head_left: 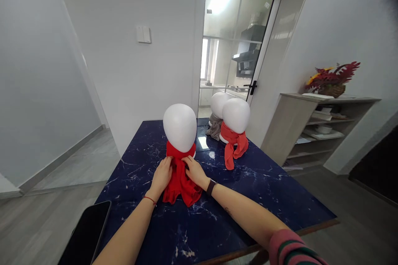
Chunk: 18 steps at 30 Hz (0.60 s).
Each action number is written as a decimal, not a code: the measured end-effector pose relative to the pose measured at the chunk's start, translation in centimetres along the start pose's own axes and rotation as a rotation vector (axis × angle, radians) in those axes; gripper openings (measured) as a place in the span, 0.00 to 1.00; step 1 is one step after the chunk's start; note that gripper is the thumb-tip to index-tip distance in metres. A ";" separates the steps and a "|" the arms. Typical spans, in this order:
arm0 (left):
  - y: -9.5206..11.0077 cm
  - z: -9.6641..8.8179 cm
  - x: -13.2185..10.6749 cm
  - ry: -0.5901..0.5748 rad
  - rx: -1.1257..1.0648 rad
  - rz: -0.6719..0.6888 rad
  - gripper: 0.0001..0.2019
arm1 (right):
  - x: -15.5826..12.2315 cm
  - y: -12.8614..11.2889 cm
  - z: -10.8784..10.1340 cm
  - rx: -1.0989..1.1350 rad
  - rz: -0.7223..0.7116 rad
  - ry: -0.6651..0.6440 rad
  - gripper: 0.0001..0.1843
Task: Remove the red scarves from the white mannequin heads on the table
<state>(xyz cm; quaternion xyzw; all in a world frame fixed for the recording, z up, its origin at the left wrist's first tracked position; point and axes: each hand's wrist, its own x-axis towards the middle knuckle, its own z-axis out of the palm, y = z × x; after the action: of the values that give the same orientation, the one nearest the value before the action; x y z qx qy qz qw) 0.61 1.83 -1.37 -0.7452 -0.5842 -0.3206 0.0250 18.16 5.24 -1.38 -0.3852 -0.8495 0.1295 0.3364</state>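
Observation:
A white mannequin head (179, 126) stands upright on the blue marbled table (149, 140) in front of me. Around its neck is a bright red scarf (178, 180), whose ends spread on the tabletop towards me. My left hand (163, 172) pinches the scarf at the left side of the neck, fingers curled into the cloth. From the right, my right hand (196, 171) grips the same scarf just below the head, close to the front of the neck. Some fingertips of both hands are hidden in the folds.
Behind to the right stand two more white mannequin heads, one with a coral scarf (234, 143) and one with a grey scarf (214, 127). A black phone (85, 234) lies at the near left. Further right is a shelf (289, 128) bearing a flower basket (332, 89).

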 end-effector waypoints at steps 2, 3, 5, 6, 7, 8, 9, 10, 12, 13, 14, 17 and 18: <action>0.1 0.0 0.1 -0.006 0.034 -0.011 0.18 | 0.0 0.2 0.1 0.025 0.013 0.020 0.20; 0.1 0.0 0.2 -0.007 0.054 -0.019 0.18 | 0.0 0.2 0.1 0.039 0.017 0.033 0.18; 0.0 0.1 0.3 -0.001 0.096 -0.041 0.19 | 0.0 0.3 0.2 0.065 0.019 0.057 0.17; 0.0 0.2 0.3 0.002 0.112 -0.048 0.19 | 0.0 0.3 0.2 0.078 0.017 0.067 0.17; -0.1 0.3 0.3 0.006 0.123 -0.050 0.19 | 0.0 0.3 0.2 0.091 0.016 0.077 0.16; -0.2 0.3 0.3 0.009 0.130 -0.050 0.19 | -0.1 0.3 0.2 0.104 0.017 0.086 0.15; -0.3 0.4 0.3 0.011 0.132 -0.049 0.20 | -0.1 0.3 0.3 0.115 0.021 0.093 0.15; -0.4 0.4 0.3 0.015 0.129 -0.050 0.20 | -0.1 0.3 0.3 0.123 0.028 0.101 0.14; -0.4 0.4 0.4 0.024 0.111 -0.061 0.21 | -0.2 0.4 0.3 0.133 0.050 0.112 0.14; -0.4 0.3 0.5 0.026 0.097 -0.071 0.21 | -0.2 0.5 0.3 0.133 0.061 0.115 0.14; -0.3 0.2 0.6 0.023 0.080 -0.081 0.20 | -0.2 0.5 0.3 0.131 0.072 0.117 0.13; 0.0 -0.2 0.8 0.007 0.040 -0.106 0.16 | -0.2 0.6 0.2 0.110 0.103 0.128 0.12; 0.1 -0.3 0.9 0.004 0.035 -0.114 0.16 | -0.2 0.5 0.1 0.102 0.113 0.134 0.11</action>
<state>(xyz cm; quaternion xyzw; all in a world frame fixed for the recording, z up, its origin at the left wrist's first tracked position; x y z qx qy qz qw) 0.70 2.43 -0.64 -0.7093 -0.6312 -0.3130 0.0207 18.47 5.43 -1.82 -0.4227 -0.7943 0.1651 0.4039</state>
